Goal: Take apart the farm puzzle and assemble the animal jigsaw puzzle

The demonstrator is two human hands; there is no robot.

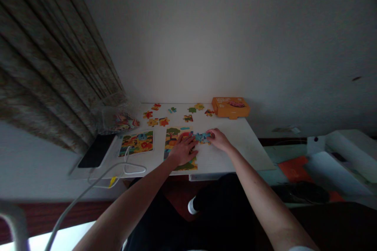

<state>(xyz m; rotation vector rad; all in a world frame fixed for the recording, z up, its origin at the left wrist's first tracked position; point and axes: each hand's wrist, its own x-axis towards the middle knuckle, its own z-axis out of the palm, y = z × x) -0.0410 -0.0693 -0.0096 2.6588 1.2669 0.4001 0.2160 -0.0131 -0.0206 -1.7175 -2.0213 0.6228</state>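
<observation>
A partly assembled jigsaw puzzle [173, 131] with a tree and animals lies on the white table. My left hand [183, 151] rests flat on it with fingers spread, hiding part of the picture. To its right, my right hand [218, 139] pinches the end of a light-blue puzzle piece [202, 137] at the puzzle's right edge. Whether that piece is fitted into the others I cannot tell. Beyond the hands lie several loose pieces, among them an orange piece [164, 121], a green and black piece [188, 118] and a yellow piece [199, 106].
An orange box [231, 108] stands at the back right. On the left are a picture card [137, 143], a clear plastic bag [118, 119] with colourful contents, and a dark tablet-like slab [97, 151]. A white cable [126, 163] crosses the table's front left edge.
</observation>
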